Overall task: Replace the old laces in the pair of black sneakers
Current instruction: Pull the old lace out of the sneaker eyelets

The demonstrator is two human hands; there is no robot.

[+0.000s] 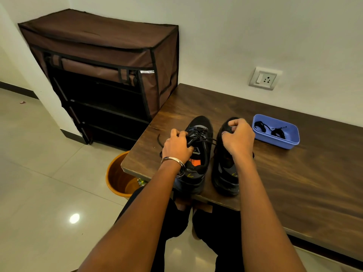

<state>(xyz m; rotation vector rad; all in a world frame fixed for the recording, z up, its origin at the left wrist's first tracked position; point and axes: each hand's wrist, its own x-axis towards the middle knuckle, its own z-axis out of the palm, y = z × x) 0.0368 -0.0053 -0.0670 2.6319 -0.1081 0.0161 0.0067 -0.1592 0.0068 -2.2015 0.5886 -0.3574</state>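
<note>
Seated at the near edge of a dark wooden bench (294, 183); forearms reaching forward over the knees. Bangle (172, 160) noted on the left wrist.

Left sneaker (196, 154) and right sneaker (225, 167) standing side by side near the bench's front edge, heels toward the viewer, toes away, long axes running near to far. Left sneaker laced; right sneaker largely hidden under the hand, lacing not determinable.

Left hand (176, 144) closed, fingers curled on the laces at the left side of the left sneaker's eyelet row. Right hand (237, 136) closed, pinching the black lace (211, 140), which runs taut rightward from the left sneaker's eyelets across the gap to that hand, positioned above the right sneaker's forepart. Loose lace end (159, 141) trailing on the bench left of the left hand.

Judged: lace under withdrawal from the left sneaker; pull direction crosswise to the shoe's axis, right hand doing the drawing, left hand bracing.

Farther right, blue tray (290, 141) well apart from the sneakers, holding two coiled black laces (269, 128), nearer the right hand.

Below the bench corner, orange bucket (115, 179). Beyond, brown fabric shoe rack (110, 55); white tag (147, 71), partly legible, "Studi". Wall socket (263, 78) on the far wall. Orange insole label in the left sneaker illegible.
</note>
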